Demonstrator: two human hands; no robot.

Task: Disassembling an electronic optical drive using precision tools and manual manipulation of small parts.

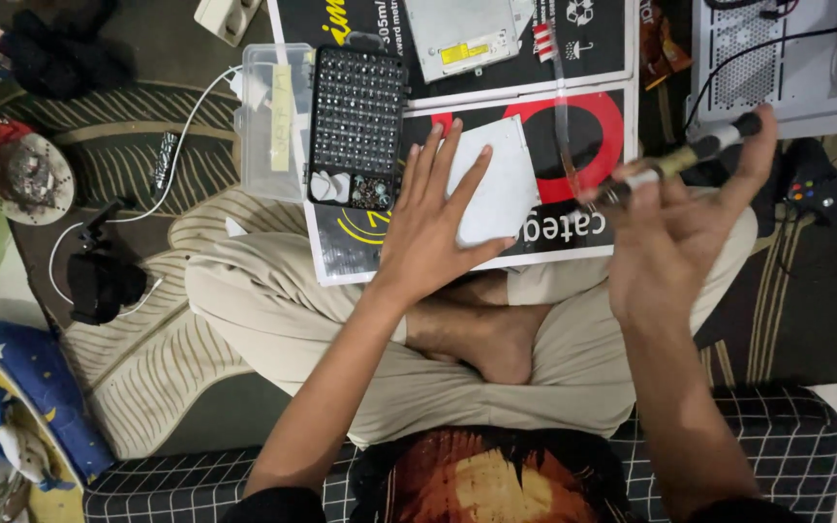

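Floor, ctr frame: my left hand (pixel 435 230) flat, fingers apart, on thin stiff white panel (pixel 496 194); right hand (pixel 675 232) clamped on light screwdriver (pixel 675 163), mid-shaft.

Striped floor rug (pixel 162 358) carries a printed cardboard sheet (pixel 573 228) near its far edge, clear plastic box (pixel 265 121) beside it; black camera (pixel 99 281) and white cable (pixel 186 131) toward left edge.

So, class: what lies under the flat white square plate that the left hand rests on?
Under the flat white square plate lies a black printed board with a red ring. The left hand and plate cover part of the print.
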